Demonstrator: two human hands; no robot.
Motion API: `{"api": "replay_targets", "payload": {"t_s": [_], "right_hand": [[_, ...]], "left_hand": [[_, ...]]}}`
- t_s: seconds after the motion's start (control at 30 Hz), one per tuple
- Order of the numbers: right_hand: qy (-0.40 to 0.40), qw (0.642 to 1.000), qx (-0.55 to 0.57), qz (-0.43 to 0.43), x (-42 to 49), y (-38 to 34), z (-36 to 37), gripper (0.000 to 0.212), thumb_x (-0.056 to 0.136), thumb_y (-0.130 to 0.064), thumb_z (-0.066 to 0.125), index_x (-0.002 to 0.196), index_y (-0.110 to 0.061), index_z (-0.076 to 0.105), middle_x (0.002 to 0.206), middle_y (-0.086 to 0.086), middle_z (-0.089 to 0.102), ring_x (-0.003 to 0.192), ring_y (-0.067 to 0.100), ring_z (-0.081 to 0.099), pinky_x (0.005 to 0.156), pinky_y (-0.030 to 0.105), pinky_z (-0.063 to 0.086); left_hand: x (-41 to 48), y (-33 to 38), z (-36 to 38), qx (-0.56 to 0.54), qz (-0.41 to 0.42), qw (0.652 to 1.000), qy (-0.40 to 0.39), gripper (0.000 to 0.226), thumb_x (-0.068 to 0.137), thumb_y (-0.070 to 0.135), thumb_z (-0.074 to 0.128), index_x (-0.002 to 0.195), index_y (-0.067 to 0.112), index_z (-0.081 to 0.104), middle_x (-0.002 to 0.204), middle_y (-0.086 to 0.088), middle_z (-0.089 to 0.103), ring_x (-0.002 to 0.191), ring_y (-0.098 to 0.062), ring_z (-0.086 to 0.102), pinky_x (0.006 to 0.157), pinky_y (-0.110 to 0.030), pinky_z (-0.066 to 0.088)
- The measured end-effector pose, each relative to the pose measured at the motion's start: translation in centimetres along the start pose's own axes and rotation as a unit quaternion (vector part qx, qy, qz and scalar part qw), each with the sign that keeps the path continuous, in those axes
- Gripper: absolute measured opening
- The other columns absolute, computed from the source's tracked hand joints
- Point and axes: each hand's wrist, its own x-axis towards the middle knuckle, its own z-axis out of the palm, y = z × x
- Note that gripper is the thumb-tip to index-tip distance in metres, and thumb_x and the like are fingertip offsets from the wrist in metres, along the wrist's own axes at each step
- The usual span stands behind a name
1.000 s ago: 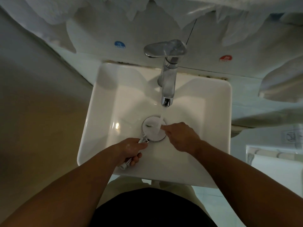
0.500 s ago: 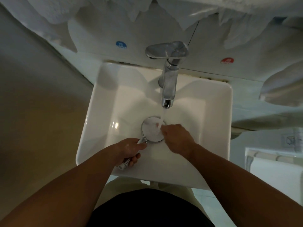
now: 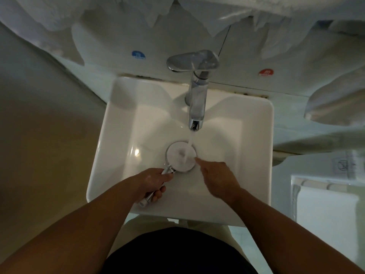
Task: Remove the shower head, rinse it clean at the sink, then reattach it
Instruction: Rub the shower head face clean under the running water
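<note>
Right hand (image 3: 217, 178) has slipped lower along the shower head (image 3: 180, 157) right rim, straight index fingertip touching | left hand (image 3: 152, 180) grasps its handle, frame centre | faucet (image 3: 196, 103) stream hits face

Left hand (image 3: 152, 180) grips shower head (image 3: 180, 156); tap (image 3: 195, 99) running

The light is dim and flat, with a grey-green cast. The white sink (image 3: 122, 123) at centre is the brightest part, with one small glare spot on its left inner slope. The chrome tap (image 3: 196, 107) shows soft highlights. The wall (image 3: 39, 135) at left sinks into brown shadow. Wide-angle bending curves lines near the edges; the right hand (image 3: 217, 178) is slightly smeared.
</note>
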Motion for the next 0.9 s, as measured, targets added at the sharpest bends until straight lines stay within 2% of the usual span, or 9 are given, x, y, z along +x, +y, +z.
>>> {"api": "replay_targets", "payload": {"t_s": [0.07, 0.17, 0.2, 0.33, 0.47, 0.6, 0.7, 0.83, 0.9], "right_hand": [[0.034, 0.999, 0.002, 0.022, 0.5, 0.9, -0.3, 0.046, 0.105, -0.031, 0.036, 0.150, -0.040, 0.042, 0.119, 0.011, 0.072, 0.093, 0.028, 0.069, 0.084, 0.038, 0.057], [-0.062, 0.997, -0.021, -0.035, -1.3, -1.1, 0.4, 0.051, 0.105, -0.024, 0.037, 0.153, -0.040, 0.034, 0.114, 0.014, 0.072, 0.090, 0.028, 0.069, 0.082, 0.042, 0.058], [-0.068, 0.996, -0.031, -0.049, -1.6, -1.2, 0.4, 0.052, 0.105, -0.023, 0.037, 0.154, -0.040, 0.032, 0.114, 0.014, 0.072, 0.090, 0.028, 0.069, 0.082, 0.043, 0.058], [0.012, 0.999, 0.002, 0.041, 0.2, 1.3, -1.0, 0.047, 0.105, -0.033, 0.034, 0.151, -0.045, 0.036, 0.119, 0.011, 0.071, 0.092, 0.028, 0.069, 0.084, 0.045, 0.059], [-0.054, 0.998, -0.024, -0.021, -1.4, -0.9, 0.0, 0.051, 0.106, -0.025, 0.036, 0.154, -0.043, 0.031, 0.105, 0.012, 0.070, 0.085, 0.027, 0.066, 0.081, 0.044, 0.057], [0.039, 0.998, 0.019, 0.046, 0.4, 2.0, -0.7, 0.047, 0.103, -0.033, 0.038, 0.149, -0.044, 0.042, 0.118, 0.011, 0.073, 0.093, 0.028, 0.071, 0.085, 0.040, 0.058], [-0.027, 0.999, 0.029, -0.006, -1.5, 0.6, 0.2, 0.045, 0.106, -0.033, 0.036, 0.150, -0.042, 0.042, 0.110, 0.012, 0.074, 0.080, 0.022, 0.068, 0.077, 0.034, 0.055], [0.038, 0.998, 0.039, 0.009, -1.3, 2.7, -0.1, 0.043, 0.106, -0.027, 0.044, 0.147, -0.036, 0.050, 0.129, 0.008, 0.070, 0.106, 0.025, 0.070, 0.093, 0.033, 0.053], [-0.003, 1.000, 0.028, -0.010, -2.0, 2.3, 0.0, 0.043, 0.106, -0.029, 0.042, 0.148, -0.037, 0.048, 0.124, 0.008, 0.072, 0.100, 0.023, 0.070, 0.088, 0.033, 0.053]], "left_hand": [[-0.1, 0.0, 0.0, -0.005, 0.001, 1.000, 0.002, 0.023, 0.101, 0.036, 0.057, 0.114, 0.017, 0.060, 0.066, -0.007, 0.052, 0.038, -0.012, 0.043, 0.039, -0.023, 0.038], [0.0, 0.0, -0.1, -0.008, -0.008, 1.000, 0.002, 0.022, 0.101, 0.035, 0.058, 0.115, 0.018, 0.061, 0.065, -0.006, 0.051, 0.040, -0.012, 0.042, 0.039, -0.023, 0.038], [0.0, 0.0, -0.1, -0.008, -0.009, 1.000, 0.003, 0.023, 0.100, 0.036, 0.058, 0.114, 0.018, 0.061, 0.065, -0.006, 0.052, 0.040, -0.012, 0.042, 0.039, -0.023, 0.038], [0.0, -0.1, 0.1, -0.007, 0.002, 1.000, 0.001, 0.022, 0.101, 0.035, 0.058, 0.112, 0.017, 0.060, 0.065, -0.007, 0.051, 0.039, -0.012, 0.042, 0.038, -0.023, 0.038], [-0.2, 0.0, 0.0, -0.004, -0.003, 1.000, 0.002, 0.020, 0.101, 0.035, 0.058, 0.109, 0.017, 0.061, 0.065, -0.007, 0.051, 0.041, -0.013, 0.042, 0.038, -0.023, 0.038], [-0.2, 0.0, 0.1, -0.011, 0.000, 1.000, 0.002, 0.018, 0.100, 0.035, 0.058, 0.107, 0.017, 0.061, 0.065, -0.008, 0.051, 0.040, -0.013, 0.042, 0.038, -0.023, 0.038], [-0.1, 0.0, 0.1, -0.013, -0.002, 1.000, -0.001, 0.019, 0.100, 0.035, 0.059, 0.106, 0.017, 0.061, 0.065, -0.008, 0.051, 0.040, -0.013, 0.042, 0.038, -0.024, 0.038], [-0.3, 0.1, 0.3, -0.021, -0.002, 1.000, 0.000, 0.021, 0.101, 0.035, 0.058, 0.108, 0.015, 0.061, 0.065, -0.007, 0.051, 0.039, -0.012, 0.041, 0.037, -0.022, 0.037], [-0.4, 0.0, 0.3, -0.018, -0.001, 1.000, 0.003, 0.021, 0.101, 0.035, 0.058, 0.109, 0.016, 0.061, 0.065, -0.007, 0.051, 0.039, -0.012, 0.041, 0.037, -0.021, 0.037]]}}
